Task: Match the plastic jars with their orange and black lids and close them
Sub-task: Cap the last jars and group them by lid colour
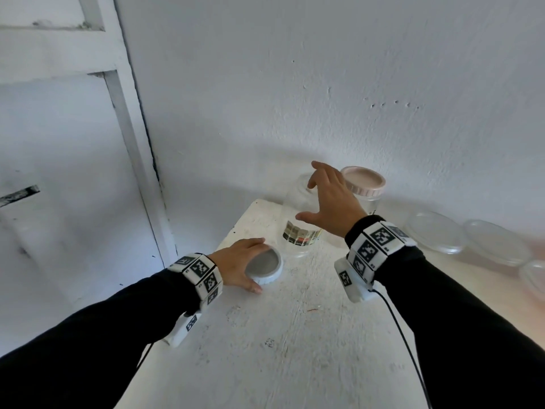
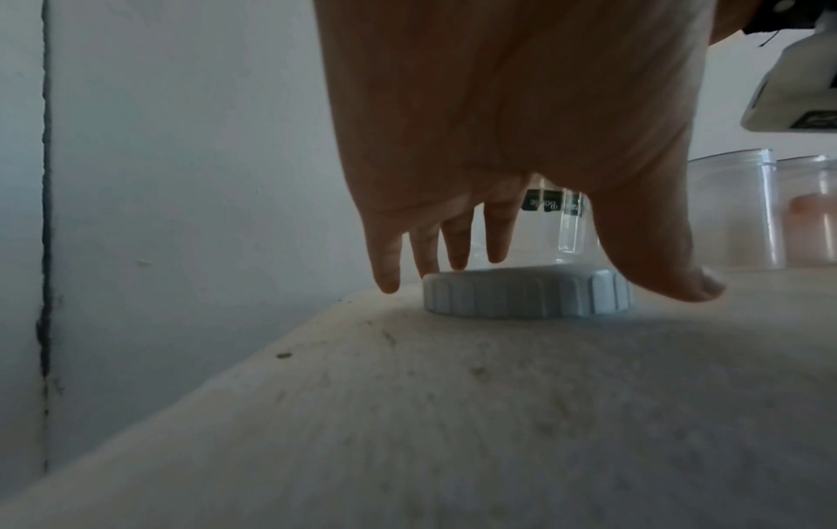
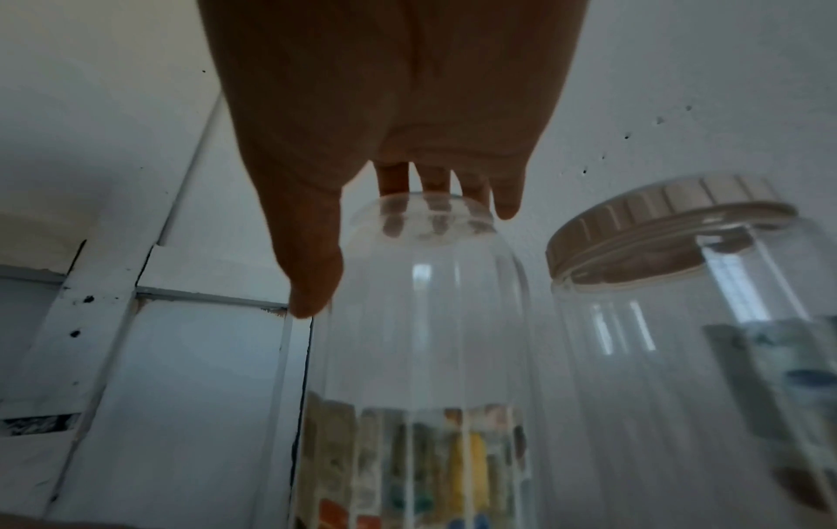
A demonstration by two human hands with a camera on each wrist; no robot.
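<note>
Left hand: my left hand (image 1: 239,262) is spread over the loose lid (image 1: 264,268) on the counter (image 1: 295,335), fingers straight and thumb out; the left wrist view shows the fingertips (image 2: 457,250) at the far rim and the thumb beside the near rim, not yet closed on it.
Right hand: my right hand (image 1: 330,199) hovers open, fingers splayed, over the top of the open jar (image 1: 298,219); whether the fingertips (image 3: 507,200) touch the mouth I cannot tell.
Loose lid: it lies flat, hollow side up, just beside the open jar's foot; washed light makes it look pale, so I cannot read its colour.
Open jar: clear, upright, a coloured label band low on its wall, no lid on it.
Closed jar: the second jar (image 1: 365,199) stands just behind, its ribbed lid (image 1: 363,180) already seated.
Step in hand: I judge this to be picking up the lid while steadying the jar.
How to do it well: pinch the ribbed rim from both sides, turn it hollow side down on the way over, hold the jar by its shoulder, not across the mouth, set the lid level, then twist until it stops.
Risk: an empty light jar may tip or skate into its neighbour if pushed from above.
Further right: clear shallow dishes (image 1: 433,236) lie well apart.
</note>
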